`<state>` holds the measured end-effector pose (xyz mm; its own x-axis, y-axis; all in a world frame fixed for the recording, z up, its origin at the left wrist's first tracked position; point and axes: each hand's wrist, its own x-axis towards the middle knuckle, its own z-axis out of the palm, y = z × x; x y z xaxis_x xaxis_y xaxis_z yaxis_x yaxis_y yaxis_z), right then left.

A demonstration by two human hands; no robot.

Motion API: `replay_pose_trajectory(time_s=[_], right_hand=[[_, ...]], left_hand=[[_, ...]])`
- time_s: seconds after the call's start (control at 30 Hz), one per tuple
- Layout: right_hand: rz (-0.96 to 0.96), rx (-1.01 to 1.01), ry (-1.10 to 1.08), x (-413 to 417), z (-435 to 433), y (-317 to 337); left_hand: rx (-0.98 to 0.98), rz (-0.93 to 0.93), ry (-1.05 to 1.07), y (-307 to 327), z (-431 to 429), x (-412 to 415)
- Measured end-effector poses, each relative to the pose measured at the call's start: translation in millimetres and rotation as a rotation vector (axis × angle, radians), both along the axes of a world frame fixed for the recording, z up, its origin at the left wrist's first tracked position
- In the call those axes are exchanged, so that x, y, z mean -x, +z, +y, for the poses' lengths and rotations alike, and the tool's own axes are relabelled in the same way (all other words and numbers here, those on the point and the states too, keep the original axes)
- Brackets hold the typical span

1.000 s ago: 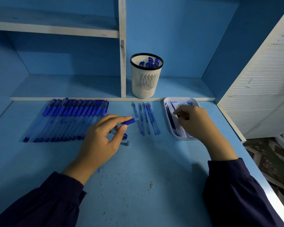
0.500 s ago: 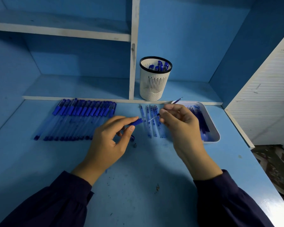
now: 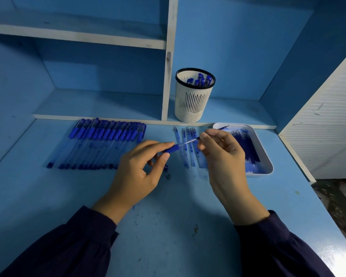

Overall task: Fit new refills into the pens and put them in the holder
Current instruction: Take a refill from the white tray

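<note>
My left hand (image 3: pixel 137 172) pinches a blue pen barrel (image 3: pixel 172 148) between thumb and forefinger, its open end pointing right. My right hand (image 3: pixel 223 150) pinches a thin refill (image 3: pixel 191 140) whose near end meets the barrel's mouth; its far tip (image 3: pixel 225 127) sticks out over the tray. A row of several capped blue pens (image 3: pixel 102 142) lies to the left. Several used refills (image 3: pixel 188 146) lie on the desk between my hands. A white tray (image 3: pixel 267 156) with new refills sits at the right. The white slotted holder (image 3: pixel 194 96) stands on the shelf with several pens in it.
A small dark pen tip part (image 3: pixel 168 176) and a blue cap lie on the blue desk (image 3: pixel 168 226) under my left hand. A white vertical divider (image 3: pixel 169 56) stands left of the holder. The desk's right edge drops off beside a white slatted panel (image 3: pixel 328 126).
My right hand lifted a refill out of the tray and carried it left to the barrel's open end. My left hand kept the barrel almost still.
</note>
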<state>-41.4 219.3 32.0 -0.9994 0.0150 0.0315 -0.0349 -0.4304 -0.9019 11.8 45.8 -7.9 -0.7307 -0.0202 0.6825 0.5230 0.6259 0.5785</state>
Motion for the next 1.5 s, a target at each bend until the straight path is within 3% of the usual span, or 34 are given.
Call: replay_pose_trajectory(time_s=[0.13, 0.33, 0.53, 0.73, 0.87, 1.03, 1.33, 1.5], right_hand=[[0.049, -0.07, -0.027, -0.5, 0.3, 0.2], [0.36, -0.348, -0.03, -8.7, 1.8, 6.5], [0.496, -0.564, -0.028, -11.6, -0.3, -0.6], [0.439, -0.465, -0.046, -5.4, 3.1, 1.8], [0.473, -0.555, 0.053, -6.6, 0.8, -4.6], [0.49, -0.577, -0.03, -2.2, 3.1, -5.9], [0.456, -0.688, 0.169, -0.1, 3.1, -7.3], [0.243, -0.51, 0.256, 0.4, 5.8, 0.3]], left_hand=[[0.013, 0.005, -0.001, 0.5, 0.1, 0.0], [0.022, 0.007, 0.024, 0.5, -2.0, 0.2], [0.037, 0.002, 0.035, 2.9, -0.7, -1.2], [0.06, -0.017, 0.05, 3.7, -1.8, -1.2], [0.062, -0.013, 0.056, 4.0, -1.6, -1.5], [0.065, -0.029, 0.064, 4.9, -3.3, -2.5], [0.078, -0.049, 0.042, 4.0, -6.1, -3.1], [0.033, -0.06, 0.038, 2.7, -8.7, -2.4]])
